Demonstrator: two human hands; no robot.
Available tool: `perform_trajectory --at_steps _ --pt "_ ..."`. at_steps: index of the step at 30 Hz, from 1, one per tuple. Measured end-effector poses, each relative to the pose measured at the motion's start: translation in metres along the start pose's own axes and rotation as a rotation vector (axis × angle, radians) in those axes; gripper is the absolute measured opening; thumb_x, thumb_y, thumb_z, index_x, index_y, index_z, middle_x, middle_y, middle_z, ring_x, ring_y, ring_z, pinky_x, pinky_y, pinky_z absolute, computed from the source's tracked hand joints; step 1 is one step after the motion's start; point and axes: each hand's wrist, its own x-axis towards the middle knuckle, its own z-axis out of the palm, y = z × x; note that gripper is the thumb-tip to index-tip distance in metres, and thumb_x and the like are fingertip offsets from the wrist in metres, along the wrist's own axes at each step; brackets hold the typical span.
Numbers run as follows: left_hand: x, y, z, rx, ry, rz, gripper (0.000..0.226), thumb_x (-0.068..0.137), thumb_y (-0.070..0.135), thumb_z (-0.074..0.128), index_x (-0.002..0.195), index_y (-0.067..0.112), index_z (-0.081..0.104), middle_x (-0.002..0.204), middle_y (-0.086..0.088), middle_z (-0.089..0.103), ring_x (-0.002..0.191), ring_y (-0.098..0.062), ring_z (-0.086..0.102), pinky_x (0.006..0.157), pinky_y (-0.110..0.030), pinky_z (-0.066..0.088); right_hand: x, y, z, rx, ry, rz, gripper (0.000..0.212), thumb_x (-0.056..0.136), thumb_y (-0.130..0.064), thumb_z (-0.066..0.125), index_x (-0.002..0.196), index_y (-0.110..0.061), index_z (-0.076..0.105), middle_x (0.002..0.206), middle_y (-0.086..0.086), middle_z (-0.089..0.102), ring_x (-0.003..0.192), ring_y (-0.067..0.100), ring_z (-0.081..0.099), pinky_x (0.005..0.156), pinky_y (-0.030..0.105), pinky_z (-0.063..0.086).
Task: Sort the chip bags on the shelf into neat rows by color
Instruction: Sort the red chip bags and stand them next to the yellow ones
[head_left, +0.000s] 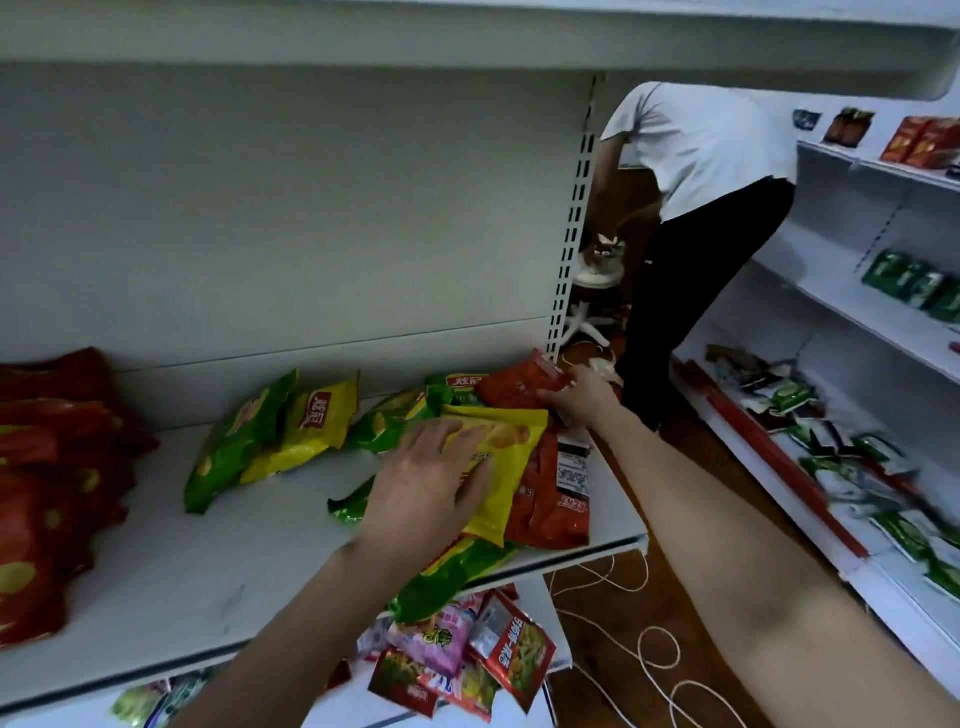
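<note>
Two hands (431, 483) (584, 395), two yellow bags (317, 421) (504, 467)

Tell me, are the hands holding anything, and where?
The right hand grips the red bag by its right edge. The left hand only rests flat on the yellow bag.

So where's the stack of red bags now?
The red stack sits far left on the shelf in the head view, left of a green bag.

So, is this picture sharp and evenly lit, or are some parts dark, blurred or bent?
Head view: dim overall, the red chip bags at far left darkest; the left hand on the yellow chip bag and the right hand gripping the rear red chip bag look soft; packets on the right shelves are smeared; the upper shelf edge bows, wide-angle distortion.
</note>
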Motion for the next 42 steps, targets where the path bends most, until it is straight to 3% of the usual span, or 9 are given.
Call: perform_trajectory --at_steps 6,11,14,21,25,29,31,35,42 --pt "-0.001 -0.008 -0.003 0.02 0.008 -0.024 0.04 0.088 0.034 0.046 0.099 0.002 0.069 0.094 -0.016 0.066 0.085 -0.033 0.065 0.069 -0.04 0.056 -0.008 -0.004 -0.008 0.146 0.228 -0.035 0.039 0.083 -0.025 0.067 0.115 -0.007 0.054 0.111 0.012 0.062 0.104 0.029 0.056 0.071 0.027 0.036" --pt "0.012 -0.007 -0.011 -0.076 0.065 -0.176 0.052 0.086 0.042 0.049 0.112 0.0 0.063 0.108 -0.021 0.062 0.096 -0.036 0.063 0.077 -0.032 0.049 -0.021 -0.024 -0.047 0.367 0.388 -0.149 0.045 0.084 -0.028 0.066 0.122 -0.008 0.052 0.118 0.01 0.059 0.108 0.021 0.054 0.081 0.023 0.037" --pt "0.033 -0.004 -0.023 -0.184 0.103 -0.329 0.058 0.09 0.047 0.053 0.128 0.003 0.052 0.123 -0.018 0.054 0.11 -0.031 0.054 0.084 -0.028 0.039 -0.046 -0.039 -0.066 0.417 0.291 -0.328 0.048 0.083 -0.025 0.067 0.125 -0.007 0.051 0.115 0.002 0.057 0.102 0.008 0.049 0.073 0.004 0.036" --pt "0.054 0.02 -0.049 -0.986 -0.239 -0.715 0.084 0.067 0.048 0.07 0.14 0.025 0.036 0.12 -0.008 0.059 0.09 -0.016 0.065 0.075 -0.027 0.054 -0.12 -0.052 -0.074 0.279 -0.062 -0.58 0.06 0.077 -0.025 0.072 0.131 -0.015 0.048 0.119 -0.011 0.049 0.113 0.003 0.046 0.095 0.017 0.037" --pt "0.044 0.016 -0.041 -0.996 -0.129 -0.665 0.046 0.084 0.011 0.067 0.124 0.024 0.048 0.115 -0.014 0.064 0.089 -0.021 0.067 0.077 -0.03 0.057 -0.131 -0.022 -0.061 0.429 -0.003 -0.336 0.057 0.086 -0.034 0.061 0.136 -0.015 0.042 0.129 -0.002 0.049 0.118 0.012 0.048 0.097 0.025 0.045" --pt "0.034 0.006 -0.043 -1.124 0.013 -0.785 0.04 0.09 0.004 0.058 0.122 0.025 0.048 0.112 -0.014 0.063 0.087 -0.026 0.066 0.074 -0.037 0.058 -0.126 0.019 -0.03 0.023 -0.016 0.011 0.075 0.079 -0.061 0.057 0.133 -0.014 0.04 0.131 0.003 0.051 0.118 0.024 0.05 0.096 0.038 0.043" --pt "0.029 0.007 -0.044 -1.185 0.032 -0.796 0.04 0.092 0.003 0.055 0.124 0.025 0.046 0.106 -0.009 0.063 0.081 -0.022 0.067 0.061 -0.029 0.059 -0.124 0.029 -0.012 0.04 -0.118 0.018 0.069 0.076 -0.059 0.062 0.126 -0.015 0.045 0.124 0.003 0.057 0.111 0.024 0.056 0.093 0.038 0.046" --pt "0.023 0.01 -0.048 -1.217 0.098 -0.83 0.039 0.093 0.0 0.049 0.12 0.028 0.046 0.102 -0.005 0.062 0.078 -0.019 0.066 0.054 -0.024 0.056 -0.118 0.033 -0.016 0.181 0.099 -0.013 0.044 0.084 -0.03 0.065 0.121 -0.009 0.053 0.114 0.007 0.061 0.104 0.025 0.059 0.088 0.036 0.048" --pt "0.016 0.013 -0.053 -1.052 0.236 -0.811 0.039 0.095 0.005 0.044 0.124 0.031 0.042 0.12 -0.002 0.056 0.106 -0.025 0.06 0.085 -0.04 0.052 -0.132 0.026 -0.068 0.588 0.438 -0.091 0.034 0.094 -0.018 0.051 0.127 -0.01 0.047 0.121 0.006 0.054 0.111 0.018 0.051 0.089 0.028 0.042"
